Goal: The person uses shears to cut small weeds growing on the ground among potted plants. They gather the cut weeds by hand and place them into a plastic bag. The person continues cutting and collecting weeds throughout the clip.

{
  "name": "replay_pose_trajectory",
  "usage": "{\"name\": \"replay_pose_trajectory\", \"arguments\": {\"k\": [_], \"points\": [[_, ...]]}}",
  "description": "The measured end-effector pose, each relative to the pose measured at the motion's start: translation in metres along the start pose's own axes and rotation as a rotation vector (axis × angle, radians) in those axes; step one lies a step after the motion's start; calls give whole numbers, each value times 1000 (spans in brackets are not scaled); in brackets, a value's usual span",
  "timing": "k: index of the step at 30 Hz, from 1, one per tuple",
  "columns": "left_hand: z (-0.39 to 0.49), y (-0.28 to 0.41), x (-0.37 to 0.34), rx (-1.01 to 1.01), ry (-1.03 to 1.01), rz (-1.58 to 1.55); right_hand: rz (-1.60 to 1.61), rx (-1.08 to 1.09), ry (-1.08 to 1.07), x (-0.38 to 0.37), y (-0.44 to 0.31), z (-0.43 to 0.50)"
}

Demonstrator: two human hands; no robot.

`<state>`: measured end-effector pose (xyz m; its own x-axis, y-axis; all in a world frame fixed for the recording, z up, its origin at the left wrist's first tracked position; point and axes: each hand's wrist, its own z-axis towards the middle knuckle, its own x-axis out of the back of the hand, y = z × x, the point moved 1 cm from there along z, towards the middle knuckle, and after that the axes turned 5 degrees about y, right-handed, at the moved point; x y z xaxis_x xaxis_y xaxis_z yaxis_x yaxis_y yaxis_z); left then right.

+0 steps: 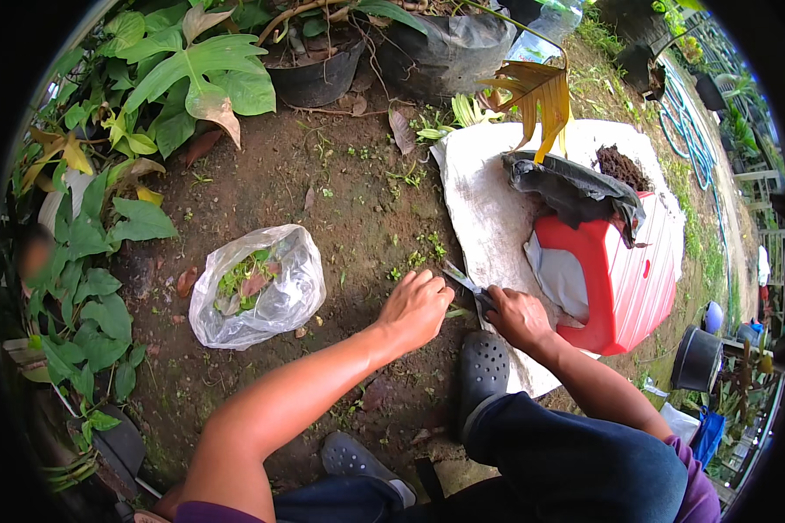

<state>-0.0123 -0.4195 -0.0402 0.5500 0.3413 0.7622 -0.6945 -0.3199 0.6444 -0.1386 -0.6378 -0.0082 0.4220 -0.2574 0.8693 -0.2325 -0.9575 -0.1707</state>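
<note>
In my right hand (522, 319) is a pair of scissors (461, 278) with a dark handle. Its metal blades point up and left, over the edge of a white woven sack (471, 202). My left hand (420, 306) is low over the bare soil, just left of the blades. Its fingers curl downward, and whatever may be between them is hidden. Small green weeds (435, 245) grow just beyond both hands. Off to the left, a clear plastic bag (304, 287) sits open on the soil with pulled weeds (243, 278) and dry leaves inside.
On the sack lie a red plastic stool (641, 281) on its side, a torn black plant bag (575, 186) and dark soil (621, 167). Black pots (317, 78) line the far side. Leafy plants (108, 314) crowd the left. My clogs (485, 366) flank the near ground. A blue hose (687, 124) lies far right.
</note>
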Motion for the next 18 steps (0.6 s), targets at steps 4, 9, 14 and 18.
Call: {"name": "replay_pose_trajectory", "arguments": {"k": [4, 9, 14, 18], "points": [[-2, -1, 6, 29, -59, 15, 67, -7, -51, -5, 10, -15], [-27, -34, 40, 125, -267, 11, 200, 77, 42, -7, 19, -33], [-97, -89, 125, 237, -2, 27, 298, 82, 5, -13, 31, -27], [-140, -112, 174, 513, 124, 285, 299, 143, -16, -16, 39, -20]]}}
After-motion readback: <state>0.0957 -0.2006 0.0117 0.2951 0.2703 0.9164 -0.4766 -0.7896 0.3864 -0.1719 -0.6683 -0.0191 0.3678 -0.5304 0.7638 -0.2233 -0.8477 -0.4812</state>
